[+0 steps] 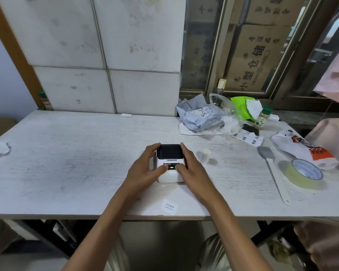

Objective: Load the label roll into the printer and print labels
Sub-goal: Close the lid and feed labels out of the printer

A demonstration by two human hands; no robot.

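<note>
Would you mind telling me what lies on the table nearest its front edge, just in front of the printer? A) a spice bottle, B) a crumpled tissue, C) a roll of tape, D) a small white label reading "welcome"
D: a small white label printed "welcome" lies near the front edge of the table, in front of the printer that the left hand and right hand grip.

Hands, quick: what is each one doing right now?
Left hand: closed around the label printer's left side, thumb on its front.
Right hand: closed around the printer's right side, thumb on its front.
</note>
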